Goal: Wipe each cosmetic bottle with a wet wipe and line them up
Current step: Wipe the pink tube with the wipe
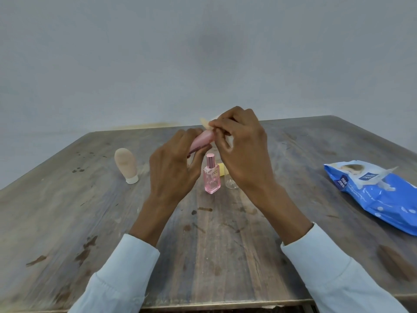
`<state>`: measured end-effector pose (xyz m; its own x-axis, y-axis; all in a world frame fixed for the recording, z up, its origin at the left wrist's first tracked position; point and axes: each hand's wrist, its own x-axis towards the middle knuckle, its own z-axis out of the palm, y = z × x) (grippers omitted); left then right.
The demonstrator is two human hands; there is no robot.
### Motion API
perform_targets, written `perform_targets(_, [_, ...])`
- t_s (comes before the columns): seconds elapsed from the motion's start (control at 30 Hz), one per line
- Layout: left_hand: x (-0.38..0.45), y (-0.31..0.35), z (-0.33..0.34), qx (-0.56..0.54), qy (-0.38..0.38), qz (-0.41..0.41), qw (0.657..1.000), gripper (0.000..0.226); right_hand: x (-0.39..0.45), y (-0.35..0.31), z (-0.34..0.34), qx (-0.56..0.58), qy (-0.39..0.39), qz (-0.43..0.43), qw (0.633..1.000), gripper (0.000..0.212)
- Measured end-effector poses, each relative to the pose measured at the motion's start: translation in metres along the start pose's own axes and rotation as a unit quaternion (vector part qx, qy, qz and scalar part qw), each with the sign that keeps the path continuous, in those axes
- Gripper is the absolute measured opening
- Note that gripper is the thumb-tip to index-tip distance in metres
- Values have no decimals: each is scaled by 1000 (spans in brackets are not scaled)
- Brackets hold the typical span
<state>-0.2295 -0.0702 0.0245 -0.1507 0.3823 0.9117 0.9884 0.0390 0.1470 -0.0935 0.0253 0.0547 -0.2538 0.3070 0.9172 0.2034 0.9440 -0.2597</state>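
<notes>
Aloft, left hand [173,163] grips smooth pink tube [202,141]; right hand [242,150] pinches crumpled wipe [206,123].

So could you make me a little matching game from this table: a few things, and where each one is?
Things:
1. pink tube
2. square pink perfume bottle
3. beige tube
4. blue wipes pack

Places:
A. lying at the table's right side
B. held up in the left hand
C. standing cap-down on the left
D. upright at the middle, below the hands

Pairs: 1-B, 2-D, 3-C, 4-A
</notes>
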Motion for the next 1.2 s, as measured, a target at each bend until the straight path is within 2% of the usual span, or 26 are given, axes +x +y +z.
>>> perform_targets(0.2, [2, -6, 0, 29, 30, -21, 999, 33, 0, 9, 1, -24, -9, 17, 1000, 16])
perform_targets(0.37, [3, -10, -4, 25, 51, -40, 998, 44, -1, 3, 4, -16, -34, -9, 999, 20])
perform_targets(0.47, [1, -7, -1, 27, 42, -27, 998, 41, 0, 6, 1, -22, -10, 1, 1000, 17])
perform_targets(0.63, [0, -13, 0, 3, 47, -57, 997, 35, -2, -4, 2, -12, 2, -53, 999, 25])
perform_targets(0.87, [-4, 1, 9, -29, -3, -67, 997, 36, -4, -10, 3, 45, 5, -53, 998, 23])
perform_targets(1.07, [-2, 4, 8, -81, -5, -66, 995, 34, -1, -5, 3, 116, 11, 29, 993, 21])
perform_targets(1.2, [-3, 3, 11, -85, 3, -80, 993, 16, -5, -14, 4, 143, -5, 16, 990, 19])
